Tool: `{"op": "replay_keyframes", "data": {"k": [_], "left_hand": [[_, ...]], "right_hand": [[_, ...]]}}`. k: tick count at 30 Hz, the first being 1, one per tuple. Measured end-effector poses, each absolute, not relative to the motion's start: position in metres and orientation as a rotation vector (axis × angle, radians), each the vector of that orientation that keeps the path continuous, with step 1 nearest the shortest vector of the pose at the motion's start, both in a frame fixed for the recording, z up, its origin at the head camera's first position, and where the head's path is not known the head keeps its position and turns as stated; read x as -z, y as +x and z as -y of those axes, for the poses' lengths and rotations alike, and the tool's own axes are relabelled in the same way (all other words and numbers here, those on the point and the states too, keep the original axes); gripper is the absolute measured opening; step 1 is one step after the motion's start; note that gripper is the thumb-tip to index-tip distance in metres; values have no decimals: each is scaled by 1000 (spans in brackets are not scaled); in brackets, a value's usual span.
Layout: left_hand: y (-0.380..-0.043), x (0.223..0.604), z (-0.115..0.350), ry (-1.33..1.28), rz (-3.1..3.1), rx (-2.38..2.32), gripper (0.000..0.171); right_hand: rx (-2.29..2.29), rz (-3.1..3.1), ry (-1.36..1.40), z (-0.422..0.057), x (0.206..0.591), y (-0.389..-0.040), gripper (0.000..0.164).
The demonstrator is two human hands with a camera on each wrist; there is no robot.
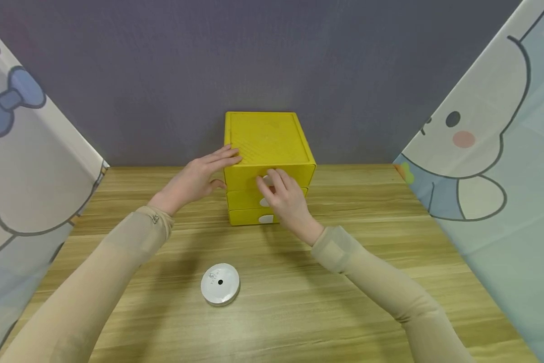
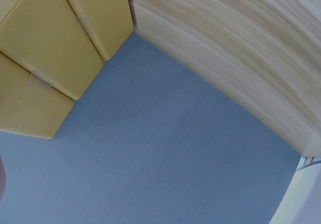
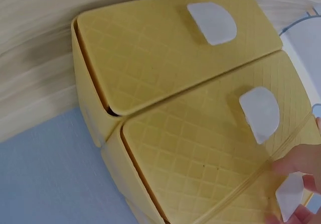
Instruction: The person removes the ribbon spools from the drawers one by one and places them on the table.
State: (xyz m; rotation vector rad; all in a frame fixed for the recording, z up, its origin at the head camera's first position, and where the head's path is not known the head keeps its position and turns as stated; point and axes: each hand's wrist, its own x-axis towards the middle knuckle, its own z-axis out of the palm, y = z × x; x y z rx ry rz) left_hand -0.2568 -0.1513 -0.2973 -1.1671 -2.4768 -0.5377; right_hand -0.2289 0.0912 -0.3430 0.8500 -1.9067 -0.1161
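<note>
A yellow three-drawer box (image 1: 267,133) stands against the back wall, with white half-round handles on its drawers. My left hand (image 1: 201,176) rests on its top left edge, fingers extended over the lid and thumb by the left side. At the top drawer, my right hand (image 1: 287,199) has its thumb and fingers around the white handle (image 3: 290,196). The middle drawer's handle (image 3: 261,114) and the bottom drawer's handle (image 3: 213,23) are untouched. All three drawers sit in the box. The left wrist view mostly shows the box's side (image 2: 50,43), with only a sliver of hand.
A round white disc (image 1: 220,283) with a small dark centre hole lies on the wood-grain table (image 1: 272,322), in front of the box. A grey-blue wall (image 1: 163,75) rises behind. Cartoon-printed sheets (image 1: 494,131) line both sides.
</note>
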Motion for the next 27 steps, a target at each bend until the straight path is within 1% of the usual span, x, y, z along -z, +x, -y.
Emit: {"op": "replay_keyframes", "data": {"k": [9,16,27], "left_hand": [[-258,298,150,-1173,2475,538,74],[-256,296,151,-1175,2459,548,73],[-253,295,150,-1164,2477,558,73]], "right_hand": [[103,1936,801,-94,351,-223,31],[97,1893,829,-93,354,-217,34],[115,1952,845,-95,375,-210,32]]}}
